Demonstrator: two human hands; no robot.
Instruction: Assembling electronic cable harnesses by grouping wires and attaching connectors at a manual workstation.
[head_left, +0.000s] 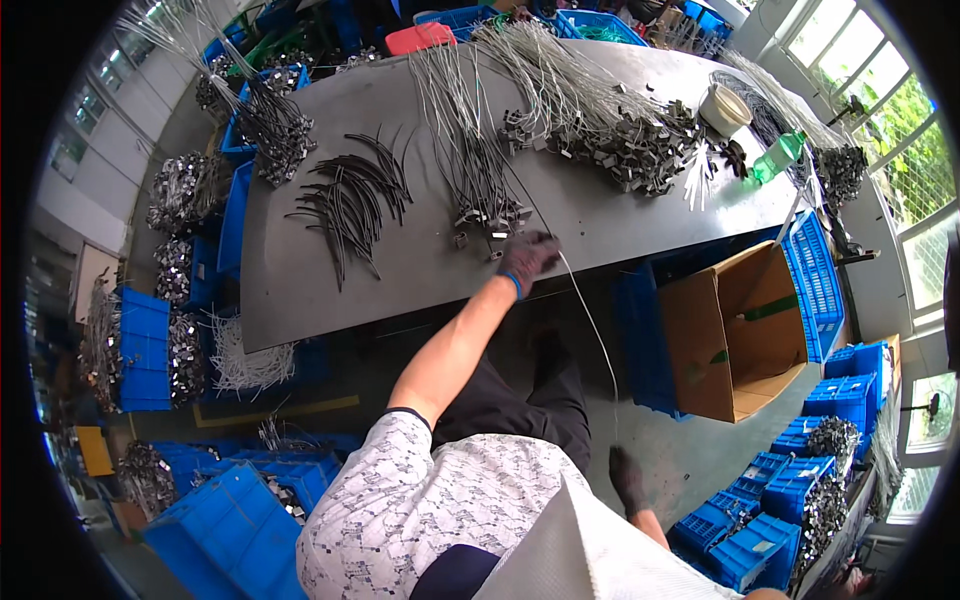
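My left hand, in a dark glove, is closed round a long thin cable at the near table edge. The cable's dark part reaches up over the table beyond this hand, and its white part hangs down in a slack curve toward my right hand. That hand, gloved as well, is low by my right side, with fingers drawn together at the cable's lower end; its grip is small and partly hidden. Just past my left hand lies a bundle of cables with dark sleeves and metal end pieces.
Loose black tubes lie on the grey metal table. A heap of metal-ended cables, a white tub and a green bottle are at the right. An open cardboard box stands beside me, with blue crates behind.
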